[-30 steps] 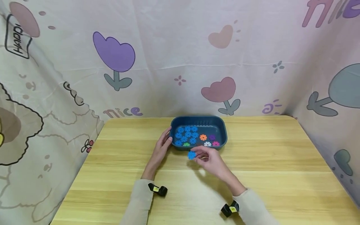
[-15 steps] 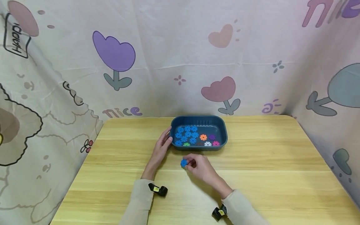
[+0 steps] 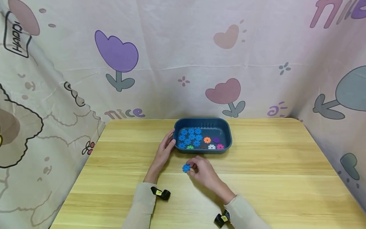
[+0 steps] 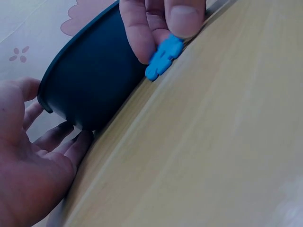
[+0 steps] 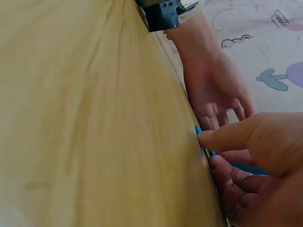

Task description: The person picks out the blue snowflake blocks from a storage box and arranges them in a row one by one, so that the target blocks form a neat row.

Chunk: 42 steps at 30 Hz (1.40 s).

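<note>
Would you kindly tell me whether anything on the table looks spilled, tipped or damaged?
Nothing stands out: the tray sits upright, and the one blue piece seen outside it is pinched by the right hand.

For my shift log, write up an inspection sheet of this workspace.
Surface: wood-grain table, light coloured.
Job's things: dark blue bin holding blue pieces on its left, plus an orange piece, purple piece, green piece, white piece and pink piece; one blue flower-shaped piece outside, on the near side.
Clutter: nothing seen.
Grippers: left hand touches the bin's left side; right hand pinches the outside piece; whether that piece touches the table, cannot tell.
Cables: nothing seen.
Surroundings: printed fabric backdrop.
</note>
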Available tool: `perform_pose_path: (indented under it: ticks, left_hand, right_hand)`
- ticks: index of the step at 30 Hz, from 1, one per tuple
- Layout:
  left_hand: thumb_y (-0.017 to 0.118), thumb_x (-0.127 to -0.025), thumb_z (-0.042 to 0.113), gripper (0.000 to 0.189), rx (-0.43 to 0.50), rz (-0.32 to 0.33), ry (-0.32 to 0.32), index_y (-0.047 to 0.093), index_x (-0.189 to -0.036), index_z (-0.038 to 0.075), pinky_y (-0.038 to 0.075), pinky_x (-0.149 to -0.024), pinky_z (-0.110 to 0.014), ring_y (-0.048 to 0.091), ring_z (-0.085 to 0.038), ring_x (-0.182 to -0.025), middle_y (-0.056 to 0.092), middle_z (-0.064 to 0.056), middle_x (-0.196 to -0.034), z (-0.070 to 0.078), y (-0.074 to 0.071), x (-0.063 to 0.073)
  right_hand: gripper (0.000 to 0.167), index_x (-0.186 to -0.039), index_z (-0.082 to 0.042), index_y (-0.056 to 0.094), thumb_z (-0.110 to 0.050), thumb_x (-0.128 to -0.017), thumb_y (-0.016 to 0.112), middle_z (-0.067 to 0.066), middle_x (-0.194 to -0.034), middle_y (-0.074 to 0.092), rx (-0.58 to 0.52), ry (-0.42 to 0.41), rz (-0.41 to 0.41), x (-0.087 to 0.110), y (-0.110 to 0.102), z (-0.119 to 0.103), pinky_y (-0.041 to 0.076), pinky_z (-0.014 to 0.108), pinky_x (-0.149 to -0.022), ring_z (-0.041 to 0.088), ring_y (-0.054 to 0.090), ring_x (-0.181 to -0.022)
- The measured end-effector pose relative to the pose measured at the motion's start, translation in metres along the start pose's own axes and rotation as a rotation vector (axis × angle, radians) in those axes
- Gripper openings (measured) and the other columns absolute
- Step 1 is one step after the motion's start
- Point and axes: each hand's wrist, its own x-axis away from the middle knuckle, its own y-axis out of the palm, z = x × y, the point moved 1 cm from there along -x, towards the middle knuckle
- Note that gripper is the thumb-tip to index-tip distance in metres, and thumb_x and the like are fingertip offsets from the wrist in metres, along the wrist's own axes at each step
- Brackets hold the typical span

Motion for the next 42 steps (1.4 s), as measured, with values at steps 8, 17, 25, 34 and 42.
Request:
perform_pose_path:
  ticks: [8, 17, 25, 34, 42]
  left_hand:
    - [0.048, -0.111, 0.023, 0.049, -0.003, -0.003, 0.009, 0.038, -0.159, 0.019, 0.035, -0.118, -0.044, 0.033, -0.027, -0.151, 0.035, -0.005, -0.164, 0.001, -0.002, 0.0]
    - [0.047, -0.111, 0.024, 0.049, 0.002, 0.007, 0.007, 0.039, -0.159, 0.021, 0.036, -0.118, -0.041, 0.034, -0.025, -0.15, 0.036, -0.003, -0.164, 0.0, -0.002, 0.0]
    - [0.049, -0.111, 0.023, 0.049, -0.001, 0.006, 0.009, 0.039, -0.159, 0.02, 0.037, -0.117, -0.039, 0.033, -0.024, -0.15, 0.036, -0.003, -0.164, 0.0, -0.002, 0.0]
    - [0.049, -0.11, 0.026, 0.05, -0.01, -0.003, 0.013, 0.039, -0.159, 0.019, 0.037, -0.116, -0.038, 0.034, -0.024, -0.15, 0.035, -0.003, -0.164, 0.0, -0.002, 0.0]
    - [0.048, -0.111, 0.025, 0.05, -0.004, -0.013, 0.027, 0.038, -0.16, 0.02, 0.037, -0.116, -0.04, 0.033, -0.026, -0.151, 0.033, -0.006, -0.165, -0.001, -0.001, 0.0]
  right_hand:
    - [0.02, -0.103, -0.004, 0.074, -0.002, -0.085, 0.082, 0.001, -0.09, 0.06, 0.029, 0.01, -0.009, -0.002, 0.001, -0.002, 0.052, 0.026, -0.07, 0.016, 0.054, -0.081]
    - [0.023, -0.107, -0.002, 0.073, 0.0, -0.085, 0.08, 0.003, -0.094, 0.065, -0.004, 0.001, -0.009, -0.001, -0.007, -0.006, 0.056, 0.026, -0.071, 0.015, 0.06, -0.083]
    - [0.022, -0.108, -0.004, 0.073, -0.001, -0.087, 0.08, 0.006, -0.096, 0.072, -0.059, -0.029, 0.014, 0.0, -0.036, -0.02, 0.056, 0.025, -0.068, 0.016, 0.066, -0.083]
    - [0.026, -0.111, -0.007, 0.073, 0.001, -0.087, 0.079, 0.002, -0.093, 0.074, -0.16, -0.08, 0.099, -0.005, -0.07, -0.028, 0.059, 0.029, -0.068, 0.015, 0.069, -0.082]
    - [0.024, -0.114, -0.008, 0.073, -0.003, -0.091, 0.077, 0.002, -0.097, 0.073, -0.147, -0.083, 0.182, -0.027, -0.096, -0.009, 0.062, 0.035, -0.074, 0.018, 0.069, -0.085]
